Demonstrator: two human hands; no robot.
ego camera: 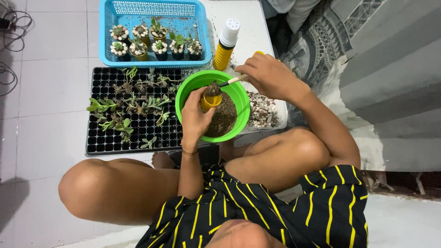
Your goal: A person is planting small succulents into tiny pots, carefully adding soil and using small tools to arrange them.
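My left hand (195, 120) grips a small yellow pot (210, 101) and holds it over a green bowl (239, 98) of dark soil. My right hand (266, 76) holds a small spoon (219, 86) by its pale handle. The spoon's tip, heaped with soil, rests over the mouth of the pot. Both hands are above the bowl, which sits on the floor in front of my crossed legs.
A black seedling tray (105, 138) with several succulent cuttings lies left of the bowl. Behind it a blue basket (106, 41) holds several potted succulents topped with white pebbles. A yellow bottle with a white cap (225, 46) stands behind the bowl. A container of pebbles (262, 110) sits to the right.
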